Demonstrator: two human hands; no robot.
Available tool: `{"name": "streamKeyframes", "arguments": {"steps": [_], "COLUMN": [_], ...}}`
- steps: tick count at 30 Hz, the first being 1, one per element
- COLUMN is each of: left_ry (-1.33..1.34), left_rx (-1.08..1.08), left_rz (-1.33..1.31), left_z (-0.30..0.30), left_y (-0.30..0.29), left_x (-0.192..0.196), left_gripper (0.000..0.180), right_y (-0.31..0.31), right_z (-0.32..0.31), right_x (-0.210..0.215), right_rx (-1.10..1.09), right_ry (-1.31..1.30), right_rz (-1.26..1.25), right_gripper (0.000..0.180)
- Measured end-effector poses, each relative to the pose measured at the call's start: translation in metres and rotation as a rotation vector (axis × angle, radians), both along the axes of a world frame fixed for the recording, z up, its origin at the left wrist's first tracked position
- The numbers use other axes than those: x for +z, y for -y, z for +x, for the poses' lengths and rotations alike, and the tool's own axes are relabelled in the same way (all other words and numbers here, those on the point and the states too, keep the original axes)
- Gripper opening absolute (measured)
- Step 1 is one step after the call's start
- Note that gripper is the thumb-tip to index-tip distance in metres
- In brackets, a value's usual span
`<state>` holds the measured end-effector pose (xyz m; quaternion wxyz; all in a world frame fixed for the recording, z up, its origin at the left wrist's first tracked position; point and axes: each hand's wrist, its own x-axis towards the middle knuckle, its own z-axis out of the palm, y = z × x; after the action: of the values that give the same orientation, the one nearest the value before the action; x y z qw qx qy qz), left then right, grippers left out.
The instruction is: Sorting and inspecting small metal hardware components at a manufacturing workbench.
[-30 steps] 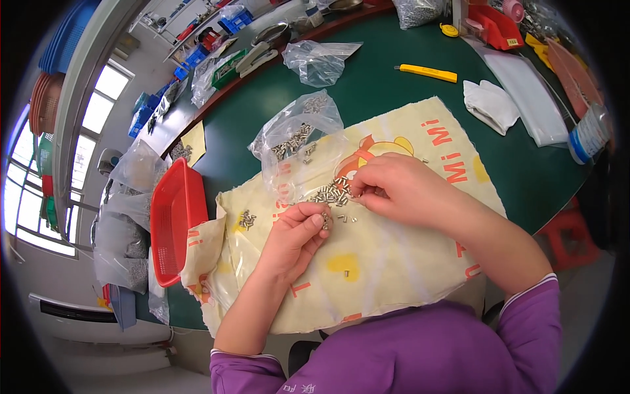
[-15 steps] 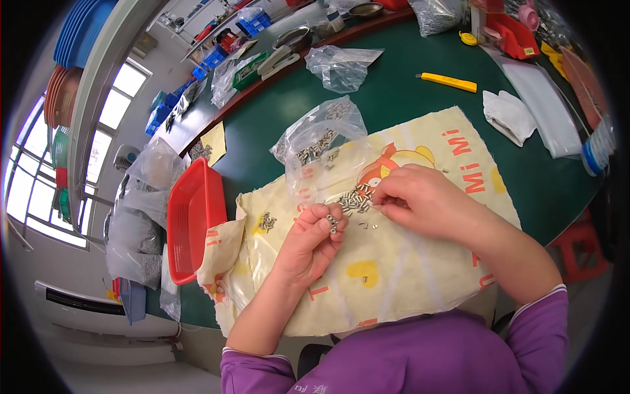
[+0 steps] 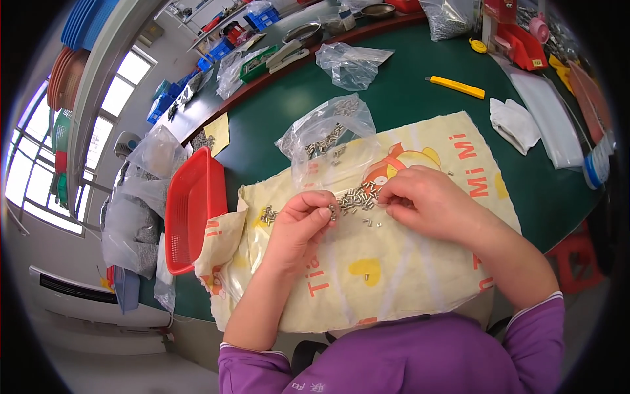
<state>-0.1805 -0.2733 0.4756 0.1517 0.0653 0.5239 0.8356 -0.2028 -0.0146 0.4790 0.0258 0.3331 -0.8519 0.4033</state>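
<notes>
A yellow cloth [image 3: 420, 276] lies on a green table [image 3: 407, 59]. Over the cloth, the person's left hand [image 3: 304, 220] pinches some tiny metal bits [image 3: 333, 212], and the right hand [image 3: 423, 200] is bent beside a shiny pile [image 3: 357, 199] on the cloth. A clear bag [image 3: 331, 134] of bits lies across the cloth's far edge. A red basket [image 3: 187, 217] sits left of the cloth. Past the cloth lies a yellow knife [image 3: 458, 87].

Large orange-red Latin lettering [image 3: 478, 188] runs across the pale yellow cloth [image 3: 430, 279] before you. Small white characters [image 3: 317, 387] mark your purple shirt [image 3: 420, 354]. A yellow label [image 3: 537, 64], too small to read, is on a red bin [image 3: 522, 44].
</notes>
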Motion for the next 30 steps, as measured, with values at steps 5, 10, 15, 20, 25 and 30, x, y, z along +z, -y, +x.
{"name": "streamKeyframes", "arguments": {"steps": [5, 10, 15, 20, 25, 30], "left_ry": [-0.133, 0.002, 0.062, 0.074, 0.097, 0.098], "left_rx": [0.195, 0.083, -0.083, -0.089, -0.109, -0.116], "left_rz": [-0.113, 0.119, 0.332, 0.383, 0.412, 0.440], "left_z": [-0.023, -0.026, -0.022, -0.017, -0.008, -0.008], "left_y": [0.048, 0.045, 0.033, 0.025, 0.012, 0.011], "left_x": [0.021, 0.003, -0.002, -0.003, -0.004, -0.004], "left_gripper": [0.012, 0.014, 0.015, 0.016, 0.016, 0.016], "right_y": [0.001, 0.002, 0.001, 0.004, 0.006, 0.005], "right_z": [0.002, 0.001, 0.001, 0.003, 0.004, 0.004], "right_x": [0.001, -0.001, -0.002, 0.003, 0.003, 0.003], "right_rx": [-0.004, 0.001, -0.001, 0.019, 0.077, 0.084], "right_ry": [0.032, -0.002, -0.025, -0.019, -0.041, -0.056], "right_rz": [0.022, 0.009, 0.004, -0.056, -0.035, -0.019], "right_gripper": [0.009, 0.012, 0.012, 0.014, 0.013, 0.013]}}
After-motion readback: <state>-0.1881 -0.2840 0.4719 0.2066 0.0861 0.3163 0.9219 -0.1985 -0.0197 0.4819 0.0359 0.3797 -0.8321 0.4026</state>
